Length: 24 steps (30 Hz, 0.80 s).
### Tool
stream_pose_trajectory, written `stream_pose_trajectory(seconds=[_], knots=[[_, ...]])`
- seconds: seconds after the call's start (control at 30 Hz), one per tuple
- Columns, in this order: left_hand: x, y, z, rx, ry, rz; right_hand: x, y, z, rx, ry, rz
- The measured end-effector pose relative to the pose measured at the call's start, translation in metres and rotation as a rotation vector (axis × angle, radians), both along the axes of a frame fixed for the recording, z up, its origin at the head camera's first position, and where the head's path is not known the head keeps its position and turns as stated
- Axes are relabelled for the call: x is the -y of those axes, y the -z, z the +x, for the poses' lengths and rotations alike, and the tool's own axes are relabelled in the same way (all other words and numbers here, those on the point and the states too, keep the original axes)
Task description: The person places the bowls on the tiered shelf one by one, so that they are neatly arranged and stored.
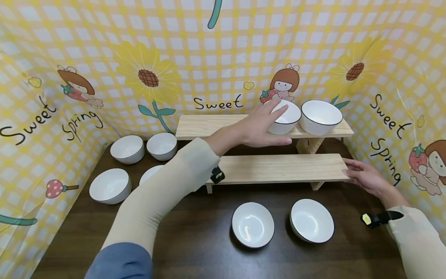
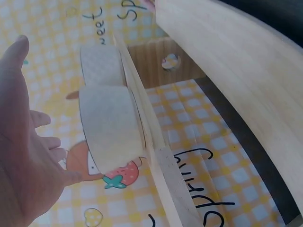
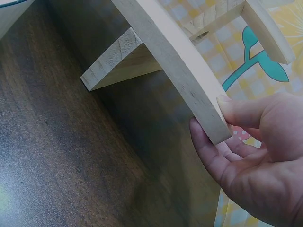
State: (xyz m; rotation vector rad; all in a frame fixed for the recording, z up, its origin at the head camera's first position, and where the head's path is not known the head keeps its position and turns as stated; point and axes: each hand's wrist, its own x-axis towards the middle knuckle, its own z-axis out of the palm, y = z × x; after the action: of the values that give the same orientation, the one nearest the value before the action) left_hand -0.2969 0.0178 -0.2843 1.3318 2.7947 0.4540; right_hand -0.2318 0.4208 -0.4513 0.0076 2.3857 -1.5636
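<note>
My left hand (image 1: 259,124) is over the left one of two white bowls on the upper board (image 1: 212,126) of a two-level wooden rack. In the left wrist view its fingers are spread beside that bowl (image 2: 111,130), with a gap between them. The other bowl (image 1: 321,116) stands just to the right. At the right end of the lower board (image 1: 282,168), my right hand (image 1: 366,176) pinches the wood. The right wrist view shows the thumb on top of the board end (image 3: 213,127) and fingers beneath.
On the brown table (image 1: 195,240), two white bowls stand in front of the rack, a left one (image 1: 253,224) and a right one (image 1: 311,221). Several more, including one bowl (image 1: 109,186), are at the left, partly behind my left arm. A checked cloth (image 1: 223,58) hangs around.
</note>
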Motion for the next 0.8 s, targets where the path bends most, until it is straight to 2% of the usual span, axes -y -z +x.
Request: stream_pose_trajectory(seconds=[0.23,0.57,0.8], knots=[[0.015,0.004,0.023,-0.007,0.078,-0.015,0.0,0.0,0.001,0.003,0.003,-0.008],[0.047,0.019,0.052,0.0,0.139,0.066,0.001,-0.001,0.001,0.0,0.002,-0.018],[0.066,0.038,0.073,0.002,0.159,0.122,0.001,-0.002,0.0,0.001,0.001,-0.019]])
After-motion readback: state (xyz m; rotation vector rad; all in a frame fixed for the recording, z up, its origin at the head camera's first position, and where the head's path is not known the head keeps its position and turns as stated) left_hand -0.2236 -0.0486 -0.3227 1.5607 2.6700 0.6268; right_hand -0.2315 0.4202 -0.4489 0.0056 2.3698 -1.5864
